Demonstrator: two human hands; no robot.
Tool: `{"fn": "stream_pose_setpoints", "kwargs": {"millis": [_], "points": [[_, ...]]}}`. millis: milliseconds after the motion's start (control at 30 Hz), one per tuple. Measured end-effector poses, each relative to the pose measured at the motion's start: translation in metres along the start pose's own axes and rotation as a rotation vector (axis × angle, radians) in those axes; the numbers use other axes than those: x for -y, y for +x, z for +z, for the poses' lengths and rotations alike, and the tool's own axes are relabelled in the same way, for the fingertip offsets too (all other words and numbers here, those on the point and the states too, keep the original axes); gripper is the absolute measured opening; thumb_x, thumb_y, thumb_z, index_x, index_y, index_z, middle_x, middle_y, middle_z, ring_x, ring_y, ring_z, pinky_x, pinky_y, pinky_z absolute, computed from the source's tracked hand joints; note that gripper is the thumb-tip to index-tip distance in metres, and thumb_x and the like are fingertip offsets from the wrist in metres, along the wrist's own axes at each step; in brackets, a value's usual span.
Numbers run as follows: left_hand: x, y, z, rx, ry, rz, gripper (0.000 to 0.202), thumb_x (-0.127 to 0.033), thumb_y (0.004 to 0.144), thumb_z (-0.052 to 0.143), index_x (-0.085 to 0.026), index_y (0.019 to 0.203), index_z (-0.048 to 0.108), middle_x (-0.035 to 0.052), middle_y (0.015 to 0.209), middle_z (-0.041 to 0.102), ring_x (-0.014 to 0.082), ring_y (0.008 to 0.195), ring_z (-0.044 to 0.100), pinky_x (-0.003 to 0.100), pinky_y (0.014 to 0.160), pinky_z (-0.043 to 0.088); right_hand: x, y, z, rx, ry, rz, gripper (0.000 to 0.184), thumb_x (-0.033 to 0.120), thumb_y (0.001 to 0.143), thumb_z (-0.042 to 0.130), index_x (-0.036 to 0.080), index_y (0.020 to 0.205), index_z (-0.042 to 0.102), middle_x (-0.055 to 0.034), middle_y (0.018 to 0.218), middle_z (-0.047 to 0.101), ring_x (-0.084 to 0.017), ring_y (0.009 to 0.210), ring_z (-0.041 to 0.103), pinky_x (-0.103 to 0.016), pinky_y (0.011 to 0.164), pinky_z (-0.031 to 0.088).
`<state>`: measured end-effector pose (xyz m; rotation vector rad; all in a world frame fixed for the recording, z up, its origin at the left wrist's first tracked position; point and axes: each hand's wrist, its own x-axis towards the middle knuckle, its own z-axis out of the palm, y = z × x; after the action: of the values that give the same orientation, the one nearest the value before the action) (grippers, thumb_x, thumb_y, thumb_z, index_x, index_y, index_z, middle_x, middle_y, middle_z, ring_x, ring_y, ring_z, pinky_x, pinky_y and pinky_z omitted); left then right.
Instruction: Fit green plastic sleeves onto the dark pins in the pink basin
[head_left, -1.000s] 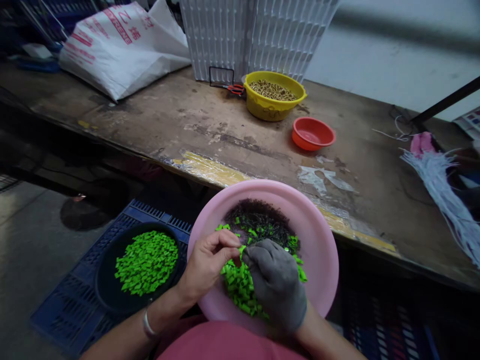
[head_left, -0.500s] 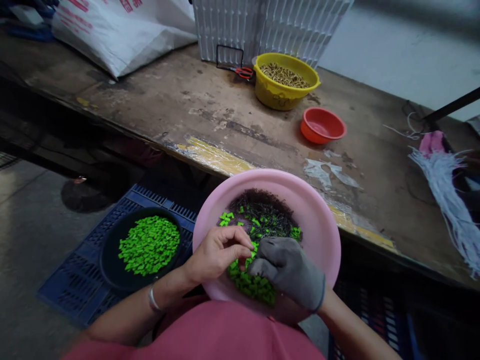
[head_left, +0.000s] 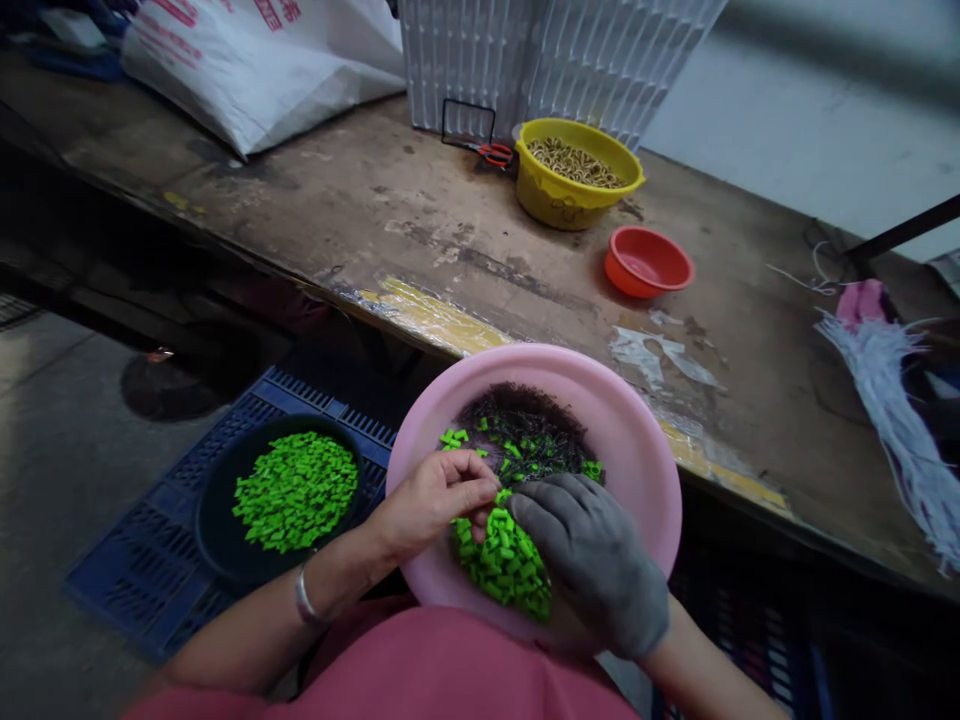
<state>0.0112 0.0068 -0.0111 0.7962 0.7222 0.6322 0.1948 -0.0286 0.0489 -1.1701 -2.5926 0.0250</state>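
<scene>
A pink basin (head_left: pixel 645 440) stands in front of me, its far rim by the table edge. Inside, small green plastic pieces (head_left: pixel 510 570) are heaped on the near side, with a dark tangle of small black pieces (head_left: pixel 525 415) behind them. My bare left hand (head_left: pixel 439 505), with a bangle at its wrist, pinches thumb and forefinger together over the heap. My right hand (head_left: pixel 592 555), in a grey glove, has its fingers together close to the left fingertips. A bit of green shows between the two hands; what each holds is too small to make out.
To the left, a dark bowl (head_left: pixel 214 520) full of green pieces sits on a blue plastic crate (head_left: pixel 112 590). On the table (head_left: pixel 300 210) are a yellow basin (head_left: pixel 551 200) of brass-coloured rings, a red bowl (head_left: pixel 637 280), scissors (head_left: pixel 495 155), a white sack (head_left: pixel 262 90) and white cords (head_left: pixel 885 370).
My right hand's curled fingers have straightened somewhat, and the hand has shifted slightly right and toward me, uncovering more green pieces. My left hand keeps its pinch, nearly in place. The view has tilted slightly.
</scene>
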Motion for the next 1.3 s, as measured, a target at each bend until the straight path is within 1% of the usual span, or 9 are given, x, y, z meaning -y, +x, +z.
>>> {"fn": "stream_pose_setpoints", "kwargs": {"millis": [200,433,567,700,800,900,1133,1233,1300], "points": [[0.003,-0.001,0.001,-0.030,-0.003,0.075,0.018,-0.030,0.080,0.065,-0.015,0.077,0.057,-0.0012,0.062,0.058,0.0104,0.053,0.057,0.023,0.053,0.046,0.007,0.003,0.006,0.121,-0.108,0.025,0.021,0.010,0.085,0.041,0.017,0.085,0.061,-0.0082,0.077,0.062,-0.022,0.071,0.051,-0.035,0.064,0.039],[0.000,-0.006,0.009,-0.083,0.056,0.185,0.012,-0.022,0.079,0.064,-0.014,0.073,0.058,0.0001,0.073,0.058,0.0106,0.052,0.058,0.025,0.054,0.047,0.015,0.005,0.014,0.019,0.061,0.243,0.020,0.012,0.088,0.043,0.016,0.078,0.059,-0.0059,0.073,0.058,-0.019,0.066,0.048,-0.031,0.060,0.035],[0.004,-0.011,0.013,-0.205,0.187,0.364,0.008,-0.019,0.081,0.062,-0.016,0.073,0.060,0.0016,0.080,0.058,0.0115,0.058,0.059,0.026,0.056,0.048,0.017,0.006,0.016,0.000,0.199,0.337,0.021,0.016,0.092,0.043,0.017,0.077,0.059,-0.0043,0.072,0.057,-0.017,0.066,0.050,-0.029,0.060,0.035],[0.005,-0.015,0.014,-0.323,0.498,0.624,0.009,-0.012,0.082,0.061,-0.018,0.075,0.063,0.0039,0.077,0.062,0.0166,0.080,0.060,0.029,0.073,0.048,0.020,0.006,0.015,0.028,0.204,0.375,0.021,0.017,0.091,0.043,0.017,0.075,0.057,-0.0045,0.072,0.056,-0.016,0.066,0.049,-0.029,0.061,0.033],[0.002,-0.015,0.011,-0.223,0.597,0.713,0.011,-0.009,0.083,0.058,-0.017,0.078,0.063,0.0048,0.079,0.062,0.0149,0.076,0.059,0.028,0.071,0.047,0.016,0.005,0.012,0.075,0.368,0.402,0.022,0.019,0.091,0.045,0.018,0.072,0.054,-0.0008,0.069,0.054,-0.013,0.062,0.047,-0.026,0.059,0.031],[0.001,-0.014,0.008,-0.085,0.608,0.809,0.011,-0.007,0.082,0.057,-0.015,0.079,0.062,0.0050,0.076,0.061,0.0142,0.073,0.058,0.026,0.067,0.047,0.007,0.003,0.010,0.214,0.602,0.464,0.029,0.024,0.090,0.050,0.019,0.062,0.045,0.0046,0.060,0.047,-0.009,0.055,0.042,-0.023,0.053,0.029],[0.007,-0.018,0.006,-0.082,0.490,0.733,0.010,-0.007,0.081,0.058,-0.015,0.075,0.060,0.0036,0.074,0.060,0.0130,0.071,0.057,0.026,0.066,0.047,-0.004,0.008,0.012,0.411,0.647,0.582,0.035,0.035,0.085,0.057,0.018,0.057,0.046,0.0065,0.053,0.042,-0.007,0.051,0.036,-0.022,0.048,0.023],[0.001,-0.031,-0.002,-0.119,0.508,0.677,0.011,-0.007,0.082,0.056,-0.015,0.076,0.060,0.0031,0.074,0.060,0.0130,0.071,0.058,0.026,0.065,0.047,-0.007,0.017,0.015,0.503,0.603,0.561,0.040,0.040,0.084,0.059,0.017,0.053,0.048,0.0070,0.049,0.038,-0.007,0.048,0.033,-0.023,0.046,0.021],[-0.009,-0.046,-0.014,-0.182,0.594,0.637,0.011,-0.008,0.082,0.055,-0.016,0.076,0.060,0.0025,0.074,0.060,0.0133,0.073,0.058,0.026,0.066,0.047,-0.007,0.026,0.023,0.578,0.613,0.489,0.034,0.040,0.085,0.059,0.017,0.059,0.057,0.0066,0.052,0.045,-0.007,0.049,0.038,-0.022,0.046,0.025]]}}
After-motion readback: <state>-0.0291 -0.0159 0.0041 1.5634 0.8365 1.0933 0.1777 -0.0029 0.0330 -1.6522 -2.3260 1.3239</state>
